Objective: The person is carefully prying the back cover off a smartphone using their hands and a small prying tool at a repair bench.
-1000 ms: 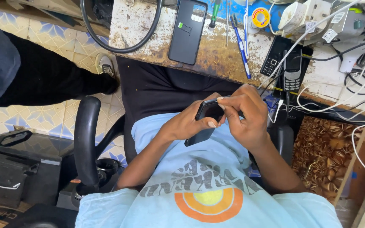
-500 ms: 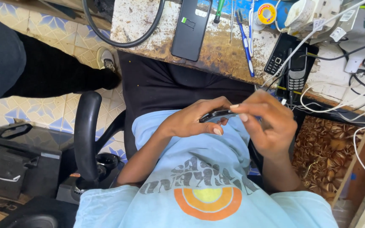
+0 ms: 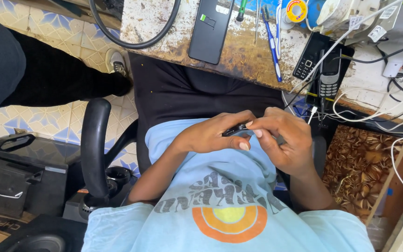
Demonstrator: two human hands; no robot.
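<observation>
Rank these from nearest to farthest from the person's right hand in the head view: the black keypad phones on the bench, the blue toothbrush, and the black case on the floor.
From the right hand:
1. Black keypad phones, on the bench just ahead, slightly to the right.
2. Blue toothbrush, farther up the bench, near its middle.
3. Black case, on the floor far to the left, beyond the chair armrest.

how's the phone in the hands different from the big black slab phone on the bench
The dark phone sits edge-on between the left hand and the right hand, over the lap; only a thin sliver shows. The slab phone lies flat and untouched on the worn benchtop, its whole back showing, with a small green mark. It also looks larger, though the held one is mostly hidden. Both are dark.
</observation>
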